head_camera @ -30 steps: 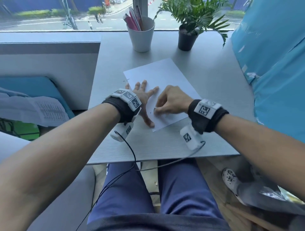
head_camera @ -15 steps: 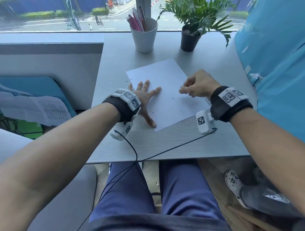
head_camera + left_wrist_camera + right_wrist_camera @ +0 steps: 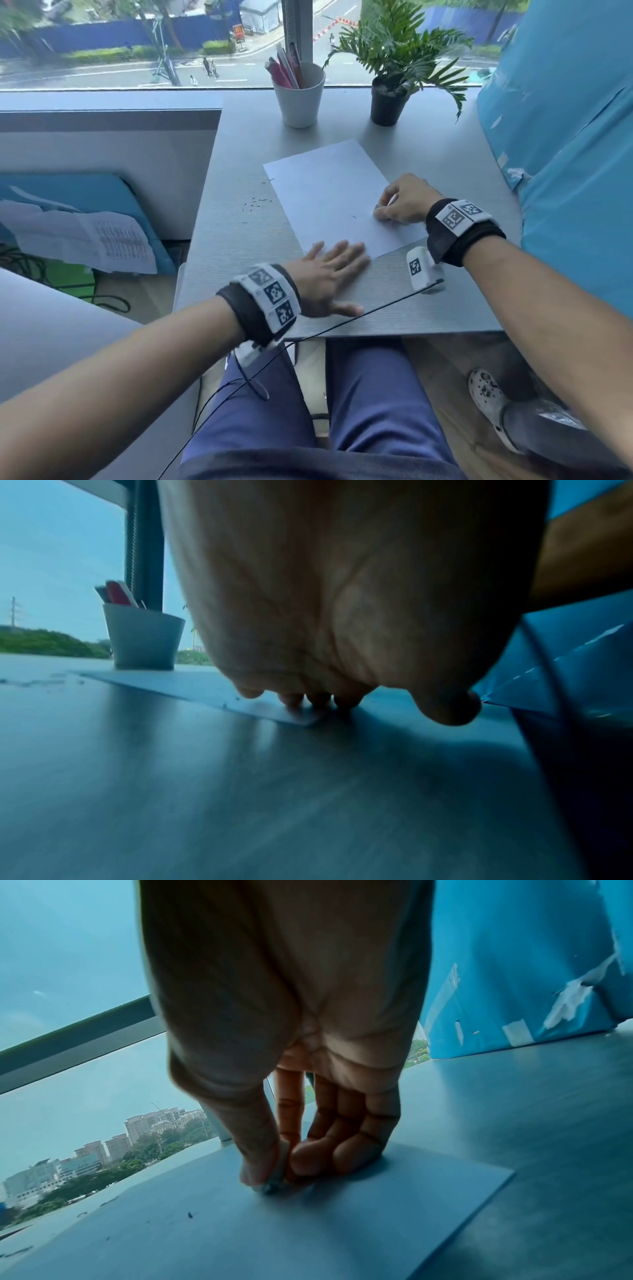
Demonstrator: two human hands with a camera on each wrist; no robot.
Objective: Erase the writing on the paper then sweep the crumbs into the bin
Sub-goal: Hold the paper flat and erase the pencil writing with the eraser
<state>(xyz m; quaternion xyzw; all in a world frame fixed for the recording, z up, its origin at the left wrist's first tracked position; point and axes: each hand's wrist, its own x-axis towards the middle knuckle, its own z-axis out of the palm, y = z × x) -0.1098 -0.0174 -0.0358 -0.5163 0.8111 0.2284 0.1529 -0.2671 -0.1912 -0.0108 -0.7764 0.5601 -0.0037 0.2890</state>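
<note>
Paper (image 3: 329, 192) lay flat mid-surface, skewed, one long edge running toward far-left corner, near corner close to front edge of surface (image 3: 239, 267). Left hand (image 3: 329, 274) spread flat, fingers straight, palm down nr front edge, fingertips (image 3: 291, 699) pressed on paper's near corner per left-wrist view; nothing grasped. Right hand (image 3: 400, 202) on right part of paper, fingers curled, thumb + forefinger pinched on small pale eraser (image 3: 274, 1184) w/ dirty grey tip touching sheet; other fingers tucked, resting on paper. Eraser mostly hidden in head view, clearer fm right wrist. Crumbs (image 3: 255, 204) scattered as dark specks on bare surface just left of paper's left edge, a few more toward far-left corner of sheet; single dark speck (image 3: 189, 1215) on paper itself, left of right hand. Writing on sheet: none legible, can't tell if faint marks remained. White cup (image 3: 299, 99) w/ pens at far edge, centre; potted plant (image 3: 390, 99) in black pot beside it to the right, also at far edge. Blue wrapped panel (image 3: 565, 137) along right edge of surface. Wrist bands w/ printed tags on both arms, cable trailing across front edge. Bin not seen in any view.
</note>
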